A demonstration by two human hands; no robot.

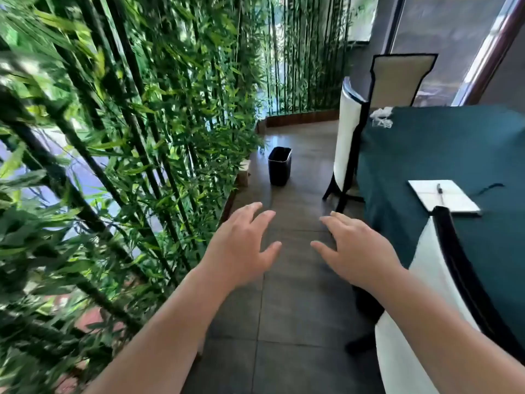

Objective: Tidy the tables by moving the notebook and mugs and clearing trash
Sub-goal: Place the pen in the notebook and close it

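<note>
Over the tiled aisle: bamboo screen (113,137) left, black bin (279,165) ahead, left hand (241,245) and right hand (358,251) both spread, holding nothing, notebook (443,196) with pen (439,190) plus crumpled trash (382,117) on green table (454,149) right.

no readable text or labels anywhere

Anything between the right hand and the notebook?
Head view: the dark top rail of the near chair crosses between right hand and notebook; otherwise bare green tablecloth.
</note>
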